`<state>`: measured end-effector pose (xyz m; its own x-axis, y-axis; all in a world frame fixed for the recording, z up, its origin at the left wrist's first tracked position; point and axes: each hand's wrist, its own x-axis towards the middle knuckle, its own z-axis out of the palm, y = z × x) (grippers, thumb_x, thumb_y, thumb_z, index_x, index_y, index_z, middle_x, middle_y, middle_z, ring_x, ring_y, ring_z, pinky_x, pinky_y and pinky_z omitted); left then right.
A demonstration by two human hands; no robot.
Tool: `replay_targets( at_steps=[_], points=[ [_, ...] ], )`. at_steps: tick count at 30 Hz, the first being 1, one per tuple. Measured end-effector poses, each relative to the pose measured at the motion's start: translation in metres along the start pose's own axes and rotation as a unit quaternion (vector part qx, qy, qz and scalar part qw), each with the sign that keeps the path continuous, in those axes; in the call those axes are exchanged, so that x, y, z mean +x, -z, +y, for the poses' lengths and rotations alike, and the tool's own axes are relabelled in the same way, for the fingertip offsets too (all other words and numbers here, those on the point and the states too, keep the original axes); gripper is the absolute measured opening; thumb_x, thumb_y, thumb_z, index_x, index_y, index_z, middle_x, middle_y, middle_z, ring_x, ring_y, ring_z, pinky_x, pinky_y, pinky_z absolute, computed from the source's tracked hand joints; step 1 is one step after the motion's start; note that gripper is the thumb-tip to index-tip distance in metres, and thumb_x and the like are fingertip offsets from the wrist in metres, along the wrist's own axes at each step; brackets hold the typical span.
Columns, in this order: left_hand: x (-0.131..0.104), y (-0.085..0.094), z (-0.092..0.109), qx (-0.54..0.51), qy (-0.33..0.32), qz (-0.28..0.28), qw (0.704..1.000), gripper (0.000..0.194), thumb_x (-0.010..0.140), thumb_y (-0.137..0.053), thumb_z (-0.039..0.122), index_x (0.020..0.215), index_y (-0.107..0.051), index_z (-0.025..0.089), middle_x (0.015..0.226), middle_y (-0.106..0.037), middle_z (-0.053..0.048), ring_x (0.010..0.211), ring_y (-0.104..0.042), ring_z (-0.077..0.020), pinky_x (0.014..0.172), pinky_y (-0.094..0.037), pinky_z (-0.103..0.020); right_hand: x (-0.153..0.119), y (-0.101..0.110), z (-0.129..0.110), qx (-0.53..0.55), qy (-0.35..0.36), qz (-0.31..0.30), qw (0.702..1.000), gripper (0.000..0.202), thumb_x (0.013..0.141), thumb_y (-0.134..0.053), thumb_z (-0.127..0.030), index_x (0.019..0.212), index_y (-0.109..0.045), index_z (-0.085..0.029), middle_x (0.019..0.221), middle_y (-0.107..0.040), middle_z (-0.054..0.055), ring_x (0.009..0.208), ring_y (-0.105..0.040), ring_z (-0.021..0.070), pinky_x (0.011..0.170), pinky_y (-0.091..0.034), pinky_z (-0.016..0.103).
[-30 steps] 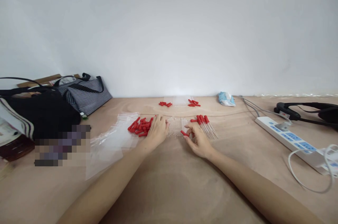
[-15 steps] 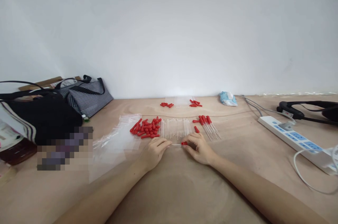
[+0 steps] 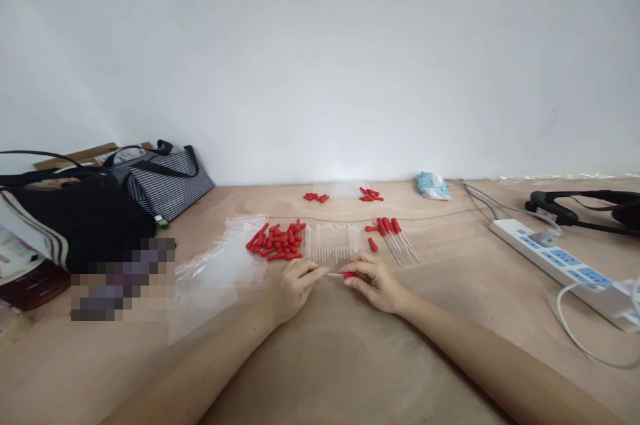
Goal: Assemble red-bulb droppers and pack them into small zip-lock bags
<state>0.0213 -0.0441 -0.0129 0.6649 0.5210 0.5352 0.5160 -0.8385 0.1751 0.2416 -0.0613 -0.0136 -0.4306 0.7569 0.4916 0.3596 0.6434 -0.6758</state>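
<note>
My left hand (image 3: 294,288) pinches one end of a thin clear glass dropper tube (image 3: 335,275). At its other end, my right hand (image 3: 377,283) grips a red rubber dropper bulb (image 3: 350,274), partly covered by the fingers. Tube and bulb meet end to end; how deep the tube sits is too small to tell. Just beyond my hands lies a row of bare glass tubes (image 3: 333,241). A heap of red bulbs (image 3: 277,241) is to its left. On the right rest several droppers with bulbs fitted (image 3: 397,238) and a loose bulb (image 3: 373,245).
Clear zip bags (image 3: 220,278) lie left of the heap. More bulbs (image 3: 316,197) and tubes (image 3: 345,191) are near the wall. A striped bag (image 3: 170,181) and black bag (image 3: 110,225) stand left; a crumpled blue mask (image 3: 433,186), power strip (image 3: 565,265) and black headset (image 3: 550,205) lie right.
The bulb in my right hand has turned slightly and its open mouth no longer shows. The tube now reaches it at a slight tilt. Both hands stay nearly in place.
</note>
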Motion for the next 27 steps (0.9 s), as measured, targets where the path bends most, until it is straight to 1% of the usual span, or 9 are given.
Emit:
replay_targets(
  at_steps=[5,11,16,21,24,27],
  points=[
    [0.0025,0.0025,0.0045,-0.02,0.0,-0.012,1.0,0.028,0.089,-0.032,0.016,0.1,-0.058,0.017,0.082,-0.06,-0.006,0.076,-0.054,-0.0147,0.072,-0.042,-0.028,-0.0004,-0.0017,0.0039,0.069,0.001,0.005,0.998,0.018,0.082,-0.05,-0.031,0.09,-0.064,-0.021,0.082,-0.063,0.004,0.076,-0.058,0.0138,0.07,-0.047,0.028],
    [0.0021,0.0024,0.0049,-0.015,0.004,-0.024,1.0,0.029,0.088,-0.032,0.016,0.099,-0.059,0.018,0.077,-0.058,-0.005,0.072,-0.052,-0.0148,0.07,-0.041,-0.027,-0.0017,-0.0029,0.0071,0.063,-0.013,0.014,0.998,0.021,0.081,-0.051,-0.035,0.086,-0.066,-0.02,0.075,-0.065,0.004,0.069,-0.058,0.013,0.063,-0.047,0.026],
    [0.0014,0.0014,0.0046,-0.001,-0.012,-0.018,1.0,0.03,0.087,-0.032,0.014,0.098,-0.059,0.017,0.072,-0.055,-0.005,0.068,-0.048,-0.0148,0.066,-0.04,-0.027,-0.0016,-0.0014,0.0041,0.019,-0.002,0.009,1.0,0.022,0.082,-0.05,-0.034,0.082,-0.066,-0.02,0.07,-0.064,0.003,0.064,-0.057,0.0126,0.059,-0.044,0.024],
    [0.0019,0.0006,0.0058,0.02,-0.022,-0.016,0.999,0.028,0.088,-0.032,0.014,0.096,-0.059,0.016,0.07,-0.052,-0.004,0.065,-0.046,-0.0148,0.063,-0.039,-0.026,-0.0024,-0.0007,0.0026,-0.057,0.049,0.018,0.997,0.021,0.082,-0.05,-0.034,0.08,-0.066,-0.02,0.064,-0.063,0.002,0.057,-0.054,0.012,0.061,-0.04,0.027],
    [0.0014,-0.0002,0.0055,0.022,-0.026,-0.016,0.999,0.029,0.088,-0.032,0.013,0.095,-0.059,0.016,0.068,-0.051,-0.004,0.064,-0.045,-0.0142,0.063,-0.039,-0.026,-0.0027,-0.0008,0.0032,-0.087,0.057,0.017,0.994,0.02,0.082,-0.05,-0.034,0.08,-0.065,-0.02,0.063,-0.063,0.001,0.054,-0.052,0.0117,0.062,-0.037,0.029],
    [-0.0004,-0.0011,0.0051,0.02,-0.033,-0.016,0.999,0.028,0.087,-0.032,0.012,0.098,-0.058,0.016,0.07,-0.051,-0.004,0.065,-0.044,-0.0141,0.064,-0.039,-0.025,-0.0029,-0.0005,0.003,-0.095,0.062,-0.004,0.994,0.018,0.082,-0.05,-0.032,0.083,-0.063,-0.02,0.064,-0.063,0.001,0.056,-0.053,0.0117,0.064,-0.034,0.029]
  ],
)
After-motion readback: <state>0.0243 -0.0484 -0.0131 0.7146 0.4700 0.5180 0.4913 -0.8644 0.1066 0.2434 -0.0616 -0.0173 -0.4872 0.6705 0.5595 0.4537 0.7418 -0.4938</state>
